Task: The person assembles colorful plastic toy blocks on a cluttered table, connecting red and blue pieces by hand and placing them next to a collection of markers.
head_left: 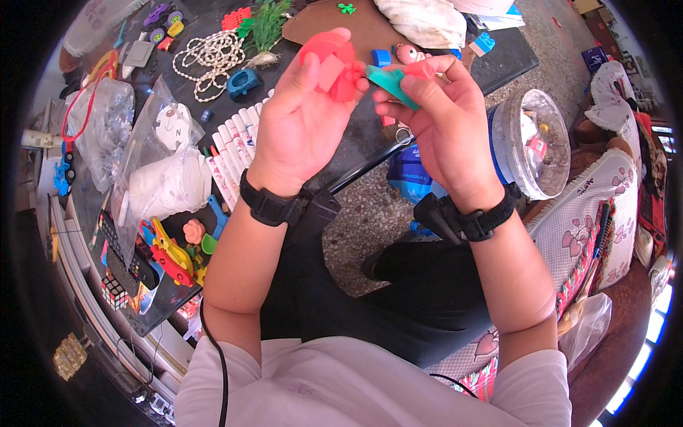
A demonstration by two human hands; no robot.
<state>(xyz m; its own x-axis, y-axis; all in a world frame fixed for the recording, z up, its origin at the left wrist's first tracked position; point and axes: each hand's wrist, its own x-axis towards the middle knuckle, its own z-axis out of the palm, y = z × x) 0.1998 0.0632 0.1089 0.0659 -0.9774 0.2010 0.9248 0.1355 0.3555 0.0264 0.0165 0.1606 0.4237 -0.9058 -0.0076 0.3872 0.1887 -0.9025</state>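
Over the dark table's front edge, my left hand [300, 127] is closed on a cluster of red plastic toy blocks [331, 70], thumb on the near side. Opposite it, my right hand [459, 132] pinches a teal plastic toy piece [388, 83] between thumb and fingers, with a red piece [418, 70] against it. The teal piece's left tip points at the red cluster and comes very close to it; whether they touch I cannot tell. My fingers partly hide the shapes of both. A black strap with a small device sits on each wrist.
Behind my left hand lie white markers [231, 146], a string of beads [210, 60], a blue ring-shaped toy [243, 83] and a green plastic plant [267, 32]. Plastic bags [167, 181] and bright toys [171, 256] cover the left. A clear tub [530, 146] stands right, beside a covered sofa [580, 213].
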